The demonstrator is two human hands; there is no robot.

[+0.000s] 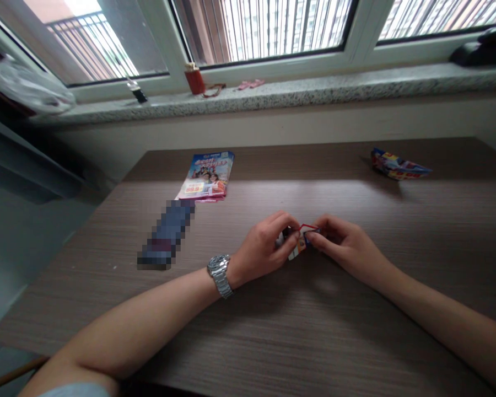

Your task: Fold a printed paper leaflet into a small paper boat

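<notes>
Left hand [270, 243] and right hand [344, 242] pinch creased, printed paper [301, 244] near the middle of the wood-grained worktop [273, 325].
Glossy rectangular flyers [206, 177] lie at the paper's ten o'clock; both hands' fingers are narrowed on its edges, its pale flap pointing to seven o'clock, long axis hidden; a sharp-angled folded piece [397, 165] sits at two.

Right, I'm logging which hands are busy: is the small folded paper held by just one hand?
No, the left hand and the right hand both pinch the small folded paper between their fingers.
</notes>
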